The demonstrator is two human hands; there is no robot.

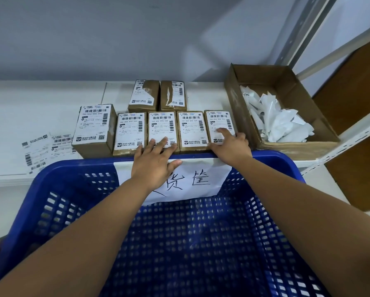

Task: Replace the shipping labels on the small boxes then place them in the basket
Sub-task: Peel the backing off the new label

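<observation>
status: early in the placing stage. the basket (57, 174) sits nearest the camera against the shelf (29, 112). its mesh floor shows no boxes in the visible part, so no box has yet been placed.

labels:
- the front row holds five small boxes, each with a whole, flat label on top. these appear finished. the left-end box (94, 125) is taller than the rest.
- the two back boxes (144, 94) carry torn, partly peeled labels. these appear to need new ones.
- loose labels (42, 148) lie flat on the shelf to the left of the row.
- a cardboard carton (287, 80) at the right holds crumpled white paper scraps (274, 118).

hands: both reach over the far rim of the basket, apart from each other.
- left hand (156, 159): fingers straight and spread, lying on the near end of the middle box (161, 123). nothing is gripped.
- right hand (232, 145): forefinger straight on the label of the right-end box (217, 120). the other fingers fold at the box's edge; whether they grip it cannot be told.

remaining: lift the five finished boxes into the basket, relabel the two back boxes, and place those too.
</observation>
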